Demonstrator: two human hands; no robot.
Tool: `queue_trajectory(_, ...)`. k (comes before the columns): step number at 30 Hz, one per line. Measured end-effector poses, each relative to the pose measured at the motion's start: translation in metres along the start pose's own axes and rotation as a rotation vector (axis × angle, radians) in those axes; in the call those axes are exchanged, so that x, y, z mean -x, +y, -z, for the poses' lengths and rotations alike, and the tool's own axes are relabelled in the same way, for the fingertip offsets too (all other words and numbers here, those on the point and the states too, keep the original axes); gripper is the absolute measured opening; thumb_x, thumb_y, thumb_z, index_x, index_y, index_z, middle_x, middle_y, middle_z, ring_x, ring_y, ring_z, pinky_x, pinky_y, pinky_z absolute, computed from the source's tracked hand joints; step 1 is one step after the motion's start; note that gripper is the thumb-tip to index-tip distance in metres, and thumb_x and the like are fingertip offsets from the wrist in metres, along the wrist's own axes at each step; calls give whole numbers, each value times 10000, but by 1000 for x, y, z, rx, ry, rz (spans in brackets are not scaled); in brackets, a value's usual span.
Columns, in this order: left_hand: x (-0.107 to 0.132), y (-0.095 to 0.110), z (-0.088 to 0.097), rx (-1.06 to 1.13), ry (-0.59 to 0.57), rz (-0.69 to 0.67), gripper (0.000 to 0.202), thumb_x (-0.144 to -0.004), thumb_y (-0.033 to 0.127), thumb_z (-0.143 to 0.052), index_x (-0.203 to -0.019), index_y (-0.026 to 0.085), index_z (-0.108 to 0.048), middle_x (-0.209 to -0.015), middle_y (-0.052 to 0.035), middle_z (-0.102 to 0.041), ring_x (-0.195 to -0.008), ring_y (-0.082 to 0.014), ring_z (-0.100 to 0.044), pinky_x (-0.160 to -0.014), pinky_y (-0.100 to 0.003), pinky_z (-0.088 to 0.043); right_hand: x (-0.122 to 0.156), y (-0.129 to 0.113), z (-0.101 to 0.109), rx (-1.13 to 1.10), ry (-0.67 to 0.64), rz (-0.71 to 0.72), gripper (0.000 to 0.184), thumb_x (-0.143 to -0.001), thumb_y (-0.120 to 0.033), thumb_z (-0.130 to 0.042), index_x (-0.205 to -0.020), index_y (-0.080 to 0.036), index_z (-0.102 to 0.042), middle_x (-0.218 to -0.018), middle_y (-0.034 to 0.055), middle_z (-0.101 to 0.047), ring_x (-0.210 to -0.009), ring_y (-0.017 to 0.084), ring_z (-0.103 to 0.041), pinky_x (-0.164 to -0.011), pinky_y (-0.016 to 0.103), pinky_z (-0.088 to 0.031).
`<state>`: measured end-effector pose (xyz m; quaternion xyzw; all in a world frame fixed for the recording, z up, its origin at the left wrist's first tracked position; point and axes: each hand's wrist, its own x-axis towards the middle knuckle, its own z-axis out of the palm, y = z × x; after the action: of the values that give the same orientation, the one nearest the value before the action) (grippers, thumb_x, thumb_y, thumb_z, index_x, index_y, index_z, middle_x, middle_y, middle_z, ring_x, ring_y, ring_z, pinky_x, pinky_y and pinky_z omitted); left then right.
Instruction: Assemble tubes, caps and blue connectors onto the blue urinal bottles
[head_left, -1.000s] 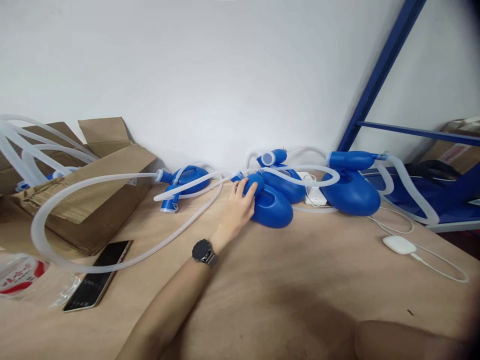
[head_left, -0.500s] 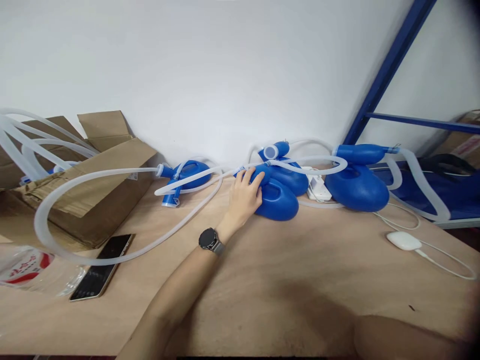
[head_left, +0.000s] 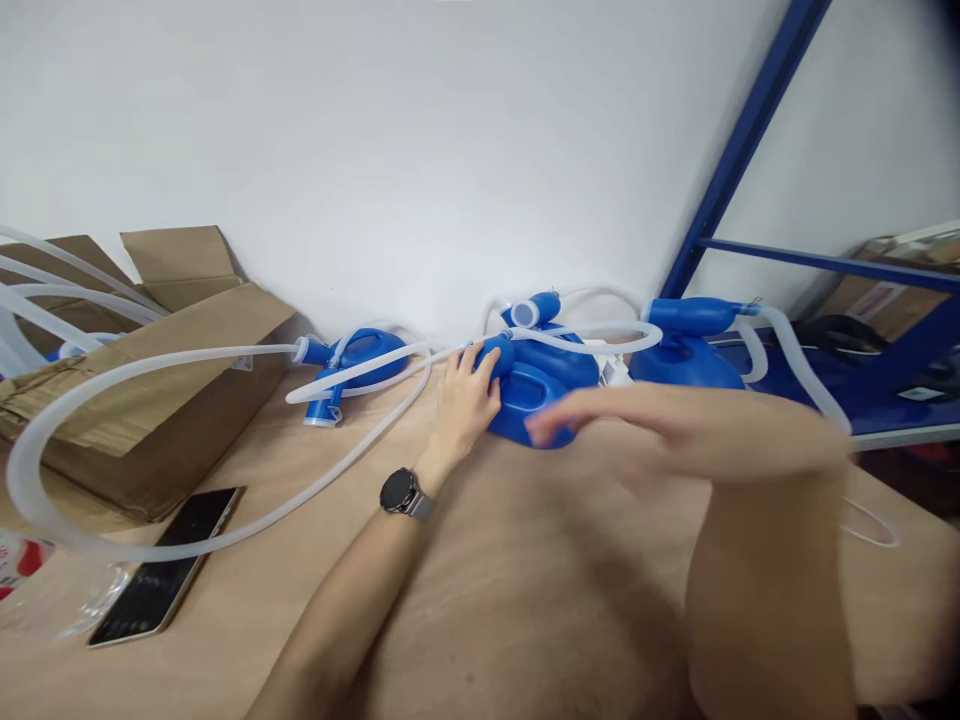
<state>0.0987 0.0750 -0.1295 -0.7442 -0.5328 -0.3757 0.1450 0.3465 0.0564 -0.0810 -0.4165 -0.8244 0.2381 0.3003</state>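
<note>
My left hand (head_left: 465,405), a dark watch (head_left: 401,493) on its wrist, rests with fingers curled over the neck end of a blue plastic bottle (head_left: 544,385) lying on the wooden table (head_left: 525,560). A clear tube (head_left: 225,500) runs from that bottle in a wide loop to the left. My right hand (head_left: 622,420) reaches in from the right above the table, blurred, fingers stretched out towards the same bottle, holding nothing. Another blue bottle (head_left: 686,350) lies to the right and a third blue bottle (head_left: 360,355) to the left by the wall.
An open cardboard box (head_left: 150,380) with more tubes stands at the left. A black phone (head_left: 150,580) lies near the table's left front. A blue metal rack (head_left: 750,140) rises at the right, by the white wall. A thin white cable (head_left: 870,525) trails at the right.
My right hand has come into view from the right and swung towards the bottle, covering the white puck-shaped device seen earlier. My left hand stays on the bottle.
</note>
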Motion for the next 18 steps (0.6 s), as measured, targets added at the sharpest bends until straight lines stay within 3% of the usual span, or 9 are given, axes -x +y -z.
queue_trajectory(2, 0, -4, 0, 7, 7, -8, 440, -939, 170, -589, -1375, 214, -634, -1425, -134, -622, -1282, -331, -549, -1050, -484, -522, -26, 3, -3, 72, -139, -28, 528, -924, -538, -708, -1394, -300, -670, -1398, 62, -679, -1329, 382, -607, -1175, 530, -449)
queue_trajectory(4, 0, -8, 0, 16, 18, -19, 438, -941, 176, -592, -1374, 217, -633, -1417, -134, -627, -1281, -330, -551, -1045, -483, -525, -52, 10, -16, 176, -105, -109, 578, -952, -500, -681, -1453, -223, -606, -1504, 134, -600, -1419, 423, -521, -1223, 572, -365)
queue_trajectory(7, 1, -10, -3, 27, 40, -26, 416, -951, 189, -585, -1364, 207, -639, -1406, -141, -631, -1268, -335, -554, -1036, -484, -525, -74, 24, -41, 203, -143, -140, 677, -966, -369, -681, -1553, -124, -447, -1613, 210, -464, -1490, 393, -449, -1230, 520, -362)
queue_trajectory(11, 4, -9, -12, 32, 77, -16, 413, -979, 204, -548, -1384, 207, -626, -1407, -170, -610, -1254, -348, -547, -1030, -512, -515, -78, 31, -54, 223, -247, -75, 513, -984, -255, -648, -1469, -134, -531, -1505, 162, -603, -1359, 296, -608, -1161, 381, -451)
queue_trajectory(14, 10, -9, -20, 33, 97, 2, 316, -1002, 227, -528, -1267, 215, -699, -1377, -175, -612, -1258, -356, -531, -1064, -532, -482, -76, 24, -52, 261, -314, -66, 435, -933, -224, -697, -1356, -153, -627, -1369, 158, -700, -1233, 335, -689, -1078, 406, -507)
queue_trajectory(16, 12, -13, -23, 32, 98, 24, 280, -1013, 259, -528, -1208, 221, -726, -1352, -173, -612, -1261, -350, -531, -1084, -517, -468, -75, 17, -51, 280, -332, -77, 460, -927, -303, -717, -1357, -160, -636, -1350, 173, -707, -1221, 379, -689, -1055, 442, -515)
queue_trajectory(18, 10, -19, -21, 28, 100, 53, 312, -1016, 299, -535, -1269, 218, -699, -1388, -187, -574, -1291, -355, -521, -1098, -512, -458, -74, 12, -52, 287, -343, -91, 581, -953, -446, -681, -1457, -176, -575, -1388, 178, -685, -1244, 404, -673, -1062, 475, -508)
